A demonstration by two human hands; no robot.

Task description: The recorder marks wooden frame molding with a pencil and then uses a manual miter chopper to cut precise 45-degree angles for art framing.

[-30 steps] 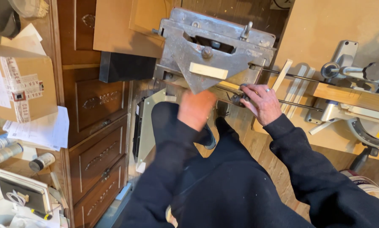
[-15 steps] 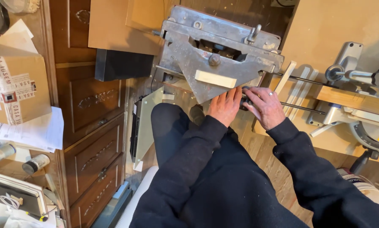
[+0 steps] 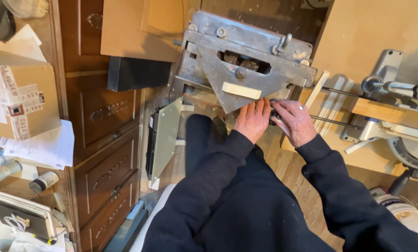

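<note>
A heavy grey metal machine point(image 3: 246, 60) with a triangular plate and bolts stands in front of me. A pale tape strip point(image 3: 241, 90) is stuck on its plate. My left hand point(image 3: 252, 120) lies flat against the machine's lower edge, fingers together and stretched out. My right hand point(image 3: 294, 122), with a ring on one finger, is curled around a dark handle point(image 3: 274, 113) at the machine's lower right. Both arms are in dark sleeves.
A dark wooden chest of drawers point(image 3: 104, 140) stands at the left, with a cardboard box point(image 3: 20, 100), papers and cans beside it. A mitre saw point(image 3: 400, 121) on a wooden bench is at the right. A white bucket point(image 3: 402, 210) sits on the plank floor.
My left hand has come forward from mid-air, blurred, to rest flat at the machine's lower edge beside my right hand. My right hand has stayed on the dark handle.
</note>
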